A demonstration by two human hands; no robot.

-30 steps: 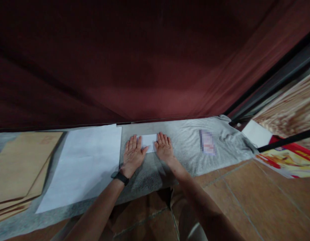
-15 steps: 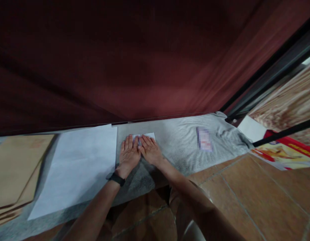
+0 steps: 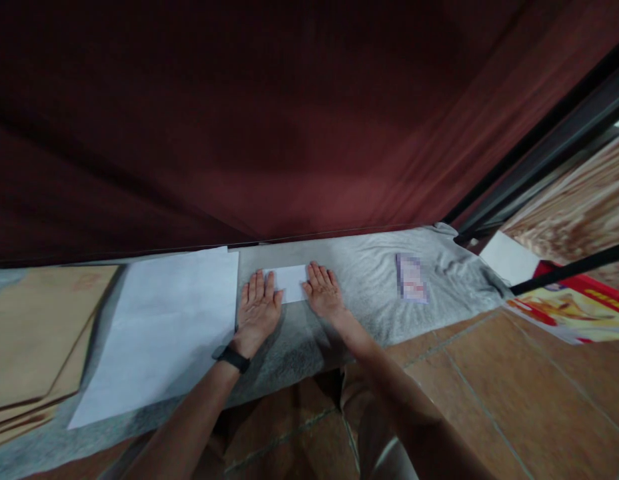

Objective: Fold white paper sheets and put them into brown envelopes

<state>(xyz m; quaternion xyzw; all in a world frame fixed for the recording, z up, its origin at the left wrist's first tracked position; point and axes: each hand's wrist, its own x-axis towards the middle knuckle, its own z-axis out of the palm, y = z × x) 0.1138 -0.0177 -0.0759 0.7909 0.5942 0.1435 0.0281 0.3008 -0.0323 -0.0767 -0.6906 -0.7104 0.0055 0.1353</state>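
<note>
A small white piece of paper (image 3: 292,283) lies on the grey cloth (image 3: 359,287). Flat at its left edge rests my left hand (image 3: 260,307), fingers stretched out, with a dark band on the wrist. My right hand (image 3: 324,292) lies flat at the paper's right edge, fingers extended and partly apart. Neither hand grips anything. Large white sheets of paper (image 3: 164,320) lie just left of my left hand. To the right of my right hand is a small packet or card (image 3: 412,279), its print blurred out.
Brown paper envelopes or bags (image 3: 44,327) are stacked at far left. A dark red curtain (image 3: 299,167) hangs behind the cloth. Black metal bars (image 3: 569,267) and a red and yellow printed box (image 3: 574,307) stand at right. Brown floor tiles (image 3: 469,373) run along the front.
My right hand has slid right, away from my left hand, uncovering the middle of the small white paper. My left hand stays nearly in place.
</note>
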